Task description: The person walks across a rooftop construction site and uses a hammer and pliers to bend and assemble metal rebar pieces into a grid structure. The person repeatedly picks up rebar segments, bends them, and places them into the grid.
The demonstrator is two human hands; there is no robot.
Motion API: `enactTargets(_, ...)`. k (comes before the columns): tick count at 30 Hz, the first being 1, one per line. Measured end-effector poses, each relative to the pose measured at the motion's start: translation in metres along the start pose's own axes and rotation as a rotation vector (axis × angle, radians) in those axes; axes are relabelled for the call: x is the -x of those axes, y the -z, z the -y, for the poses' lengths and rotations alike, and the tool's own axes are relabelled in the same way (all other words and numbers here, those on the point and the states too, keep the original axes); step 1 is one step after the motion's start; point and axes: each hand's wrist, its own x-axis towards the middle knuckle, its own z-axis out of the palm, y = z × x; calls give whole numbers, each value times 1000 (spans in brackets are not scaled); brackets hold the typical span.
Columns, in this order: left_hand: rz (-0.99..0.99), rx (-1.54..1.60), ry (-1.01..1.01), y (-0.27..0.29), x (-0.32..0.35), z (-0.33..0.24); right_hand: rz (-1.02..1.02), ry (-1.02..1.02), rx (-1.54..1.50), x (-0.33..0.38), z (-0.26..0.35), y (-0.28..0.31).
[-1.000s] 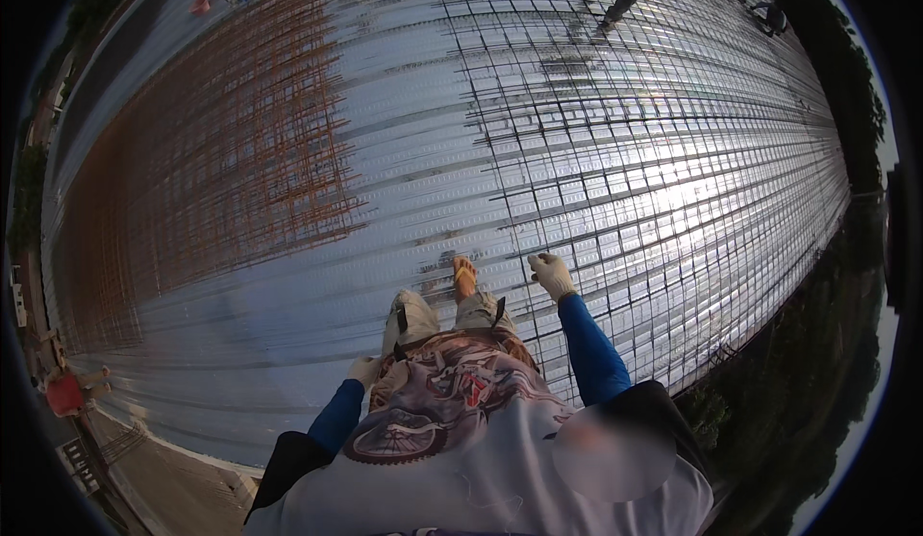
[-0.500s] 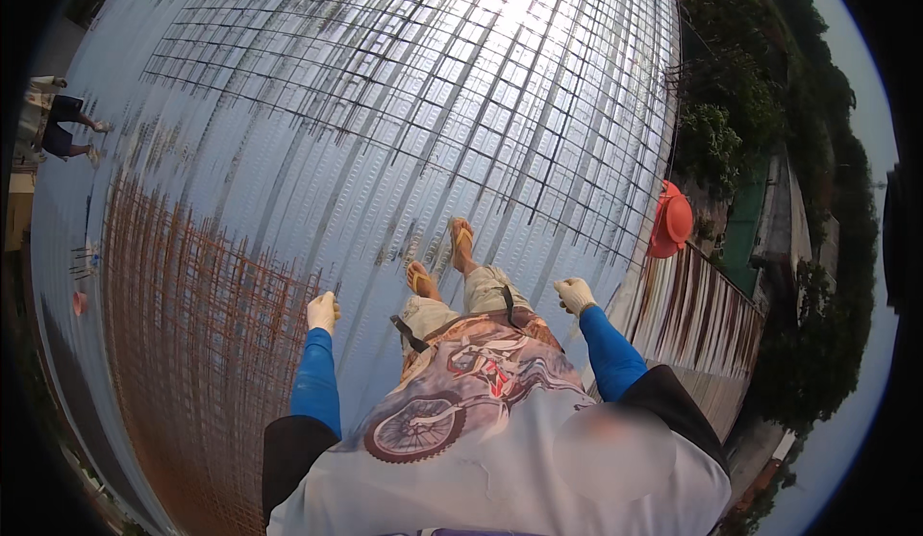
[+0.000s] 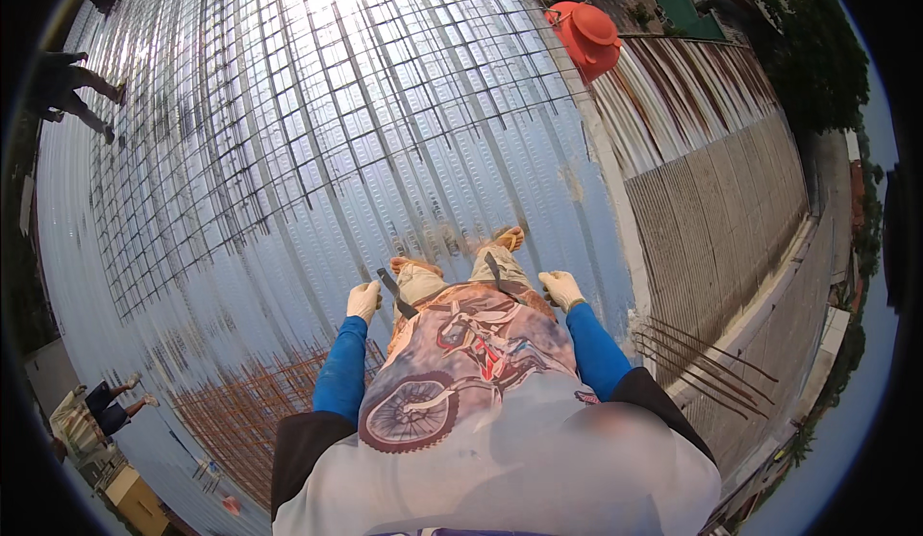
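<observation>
Since half a second ago the view has swung round: the orange hat point(image 3: 584, 36) that sat at the right edge now lies near the top, and the rusty bars have slid from the left side to the lower left. Both hands have dropped closer to the hips.

The left hand point(image 3: 363, 300), in a pale work glove, hangs loosely curled beside the left thigh, just by a dark strap point(image 3: 395, 293) that runs slantwise from upper left to lower right; whether the hand grips the strap I cannot tell. The right hand point(image 3: 561, 289), gloved the same, is half closed by the right hip and appears to hold nothing. Blue sleeves cover both forearms.

Underfoot lies a ribbed metal deck point(image 3: 192, 248), shiny and silvery, its ridges running away from the person toward the top of the picture. Over it is laid a grid of thin dark steel bars point(image 3: 317, 123), long bars following the ridges and cross bars across them. A patch of rust-brown bars point(image 3: 240, 421) lies at lower left. Sandalled feet point(image 3: 507, 239) stand on the bare deck, toes pointing up the picture.

To the right the deck ends at an edge, with a corrugated rusty roof point(image 3: 692, 84) below. Other people stand at the far left.
</observation>
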Motion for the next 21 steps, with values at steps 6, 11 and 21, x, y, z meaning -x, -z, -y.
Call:
enactTargets(6, 20, -178, -173, -80, 6, -116, -61, -48, -183, -20, -71, 68)
enactTargets(11, 53, -312, -330, -145, -3, -138, -167, -160, -136, -83, -120, 133)
enactTargets(21, 172, -546, -302, -263, 8, -174, -131, -33, -286, -172, 30, 205)
